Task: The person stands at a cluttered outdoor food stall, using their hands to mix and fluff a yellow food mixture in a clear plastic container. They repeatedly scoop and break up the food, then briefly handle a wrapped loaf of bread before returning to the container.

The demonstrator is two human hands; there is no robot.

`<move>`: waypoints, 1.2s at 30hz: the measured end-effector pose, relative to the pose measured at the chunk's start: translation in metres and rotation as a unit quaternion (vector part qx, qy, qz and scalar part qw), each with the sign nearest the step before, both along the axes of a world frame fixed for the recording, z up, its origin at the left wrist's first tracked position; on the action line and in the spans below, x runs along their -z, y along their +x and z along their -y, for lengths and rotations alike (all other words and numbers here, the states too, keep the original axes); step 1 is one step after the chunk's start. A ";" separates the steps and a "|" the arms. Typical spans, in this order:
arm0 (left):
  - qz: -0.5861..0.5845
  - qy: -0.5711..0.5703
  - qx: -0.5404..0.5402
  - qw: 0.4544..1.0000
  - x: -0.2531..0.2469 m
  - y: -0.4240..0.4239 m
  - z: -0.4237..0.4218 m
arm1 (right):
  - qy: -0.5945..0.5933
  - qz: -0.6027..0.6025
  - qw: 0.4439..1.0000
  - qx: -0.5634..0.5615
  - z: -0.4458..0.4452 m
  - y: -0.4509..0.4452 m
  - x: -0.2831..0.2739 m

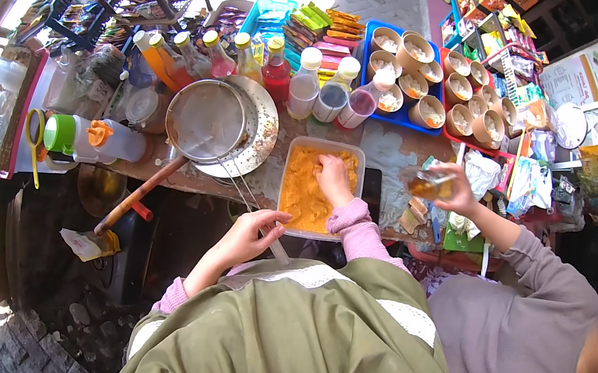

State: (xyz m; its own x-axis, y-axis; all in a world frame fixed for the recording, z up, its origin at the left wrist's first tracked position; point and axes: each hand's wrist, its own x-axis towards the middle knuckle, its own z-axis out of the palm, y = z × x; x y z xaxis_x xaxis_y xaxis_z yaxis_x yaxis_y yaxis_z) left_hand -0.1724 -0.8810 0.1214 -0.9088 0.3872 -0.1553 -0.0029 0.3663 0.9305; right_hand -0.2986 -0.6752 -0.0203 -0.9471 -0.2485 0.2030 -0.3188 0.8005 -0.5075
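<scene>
My right hand (334,179) reaches into a rectangular plastic tub (361,164). Its bent fingers touch the orange, crumbly mixture (303,199) that fills the tub; whether they grip any cannot be seen. My left hand (243,236) is at the tub's near left corner, its fingers around the wire-and-plastic handle (278,248) of a round mesh sieve (206,120). Beneath the sieve's mesh, on the table, is a wide, stained metal pan or lid (260,135). A wooden handle (140,198) runs from there past the table's front edge.
Bottles of coloured liquid (276,76) line the back. Paper cups with white pieces fill a blue tray (399,117) and a red tray (450,135). At right, another person (519,324) holds a clear container (424,185). Plastic jugs (116,141) lie at left.
</scene>
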 end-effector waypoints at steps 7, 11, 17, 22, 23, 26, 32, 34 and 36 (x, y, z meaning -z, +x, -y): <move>0.002 0.006 -0.007 1.000 0.003 0.001 0.002 | -0.356 0.299 0.880 0.098 -0.034 0.013 -0.012; 0.011 0.014 -0.003 1.000 0.003 -0.002 -0.002 | -0.495 0.368 0.780 0.106 -0.035 0.017 -0.052; 0.003 0.019 0.004 1.000 0.007 -0.006 -0.007 | -0.552 0.412 0.723 0.059 -0.037 0.023 -0.074; -0.010 0.004 0.010 1.000 0.007 -0.015 -0.010 | -0.231 0.251 0.933 0.112 -0.046 0.037 -0.012; -0.007 0.006 0.006 1.000 0.007 -0.016 -0.010 | -0.203 0.233 0.944 0.116 -0.047 0.040 -0.010; 0.003 0.008 -0.001 1.000 0.009 -0.014 -0.010 | -0.199 0.216 0.949 0.115 -0.033 0.049 -0.009; 0.004 0.008 0.013 1.000 0.009 -0.016 -0.013 | -0.022 0.083 0.995 0.044 -0.007 0.055 0.004; 0.010 -0.010 0.019 1.000 0.012 -0.020 -0.013 | -0.074 0.125 0.988 0.046 -0.007 0.054 0.000; -0.017 -0.018 0.016 1.000 0.020 -0.031 -0.018 | -0.182 0.214 0.958 0.058 -0.019 0.052 -0.009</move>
